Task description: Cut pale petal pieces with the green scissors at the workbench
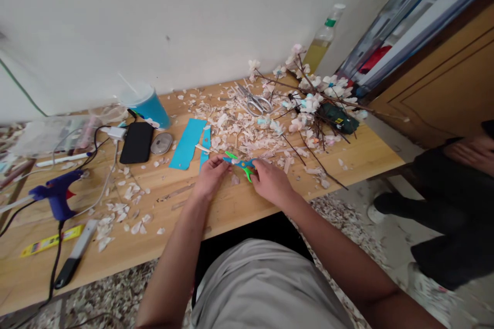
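Note:
My right hand [270, 180] is closed around the handles of small green-and-blue scissors [243, 164] above the near edge of the table. The blades point left and stand parted. At their tips, my left hand [212, 172] is pinched, with something small and pale partly hidden by the fingers. A large blue sheet [188, 144] and a narrow blue strip [206, 140] with small dots lie just beyond my left hand. Pale petal-like shavings [231, 126] are heaped in front of both hands. Silver scissors [254, 103] rest on the heap.
Flowering branches [309, 97] and a bottle [322, 38] stand at the back right. Leftward are a blue cup [152, 108], phone [136, 142], round metal tin [161, 143], glue gun [59, 193] with cables and a utility knife [77, 254]. A person [455, 205] sits at the right.

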Demonstrator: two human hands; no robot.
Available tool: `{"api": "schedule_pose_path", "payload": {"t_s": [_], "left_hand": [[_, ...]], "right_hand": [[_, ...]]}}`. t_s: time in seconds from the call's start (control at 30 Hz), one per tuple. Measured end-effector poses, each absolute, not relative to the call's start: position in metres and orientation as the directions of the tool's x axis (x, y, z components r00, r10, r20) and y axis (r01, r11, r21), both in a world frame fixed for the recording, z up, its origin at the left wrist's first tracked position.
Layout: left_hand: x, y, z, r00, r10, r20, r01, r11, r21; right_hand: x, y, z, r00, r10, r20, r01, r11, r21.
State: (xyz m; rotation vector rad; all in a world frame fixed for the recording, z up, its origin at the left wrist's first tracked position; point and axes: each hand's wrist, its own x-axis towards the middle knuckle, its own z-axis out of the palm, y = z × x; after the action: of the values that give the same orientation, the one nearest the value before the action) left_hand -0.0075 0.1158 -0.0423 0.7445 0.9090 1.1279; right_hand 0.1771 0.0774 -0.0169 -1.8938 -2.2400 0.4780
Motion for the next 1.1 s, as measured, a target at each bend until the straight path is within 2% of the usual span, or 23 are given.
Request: {"api": "schedule_pose_path", "payload": {"t_s": [0.13,0.3,0.4,0.63,0.83,0.93,1.1], "left_hand": [[-0.005,0.114,-0.042,0.160,0.957,-0.244,-0.466,0.290,0.835],[-0.009,0.119,-0.047,0.123,0.984,-0.129,-0.238,0.155,0.959],[-0.011,0.122,-0.050,0.074,0.994,-0.084,-0.173,0.096,0.980],[-0.009,0.121,-0.050,0.045,0.992,-0.118,-0.278,0.126,0.952],[-0.005,0.116,-0.045,0.124,0.963,-0.239,-0.528,0.268,0.806],[-0.005,0.116,-0.047,0.093,0.954,-0.286,-0.554,0.288,0.781],[-0.004,0.117,-0.050,0.018,0.962,-0.273,-0.519,0.242,0.820]], "right_hand": [[0.176,0.077,-0.016,-0.200,0.977,-0.078,0.930,0.165,-0.328],[0.176,0.079,-0.014,-0.211,0.974,-0.081,0.935,0.178,-0.306],[0.176,0.080,-0.014,-0.211,0.973,-0.095,0.938,0.174,-0.301],[0.172,0.078,-0.015,-0.206,0.968,-0.144,0.935,0.151,-0.320],[0.171,0.079,-0.016,-0.140,0.981,-0.136,0.940,0.089,-0.329],[0.172,0.078,-0.019,-0.138,0.983,-0.124,0.943,0.092,-0.321],[0.170,0.075,-0.023,-0.165,0.981,-0.105,0.939,0.124,-0.321]]}}
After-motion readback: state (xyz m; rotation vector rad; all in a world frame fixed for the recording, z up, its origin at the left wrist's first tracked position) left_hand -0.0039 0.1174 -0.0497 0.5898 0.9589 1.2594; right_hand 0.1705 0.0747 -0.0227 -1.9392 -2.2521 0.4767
